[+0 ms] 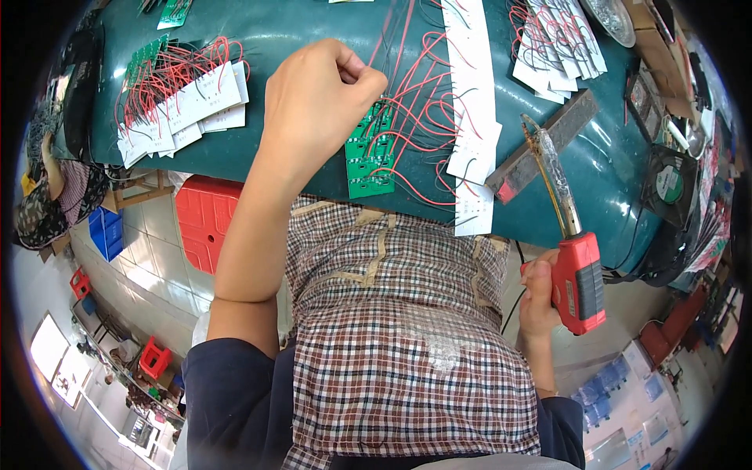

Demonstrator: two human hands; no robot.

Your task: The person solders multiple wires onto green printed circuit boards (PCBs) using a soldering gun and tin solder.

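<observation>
My left hand [317,102] is closed in a pinch over the upper end of a green circuit board [370,185], on thin wire that runs up from the fingertips. The fingers hide part of the wire and the board's top. Red wires [423,117] loop from the board to a long white card strip [470,70] on its right. My right hand [537,301] grips a red and black soldering gun [578,286] near the table's front edge. Its long metal tip points up and left, over a dark metal bar [552,141].
Bundles of red-wired boards on white cards [200,98] lie at the left of the green table [298,23]. More wired white cards [560,47] are at the back right, near a metal dish [611,19] and a small fan [670,182]. A red stool [205,223] stands below.
</observation>
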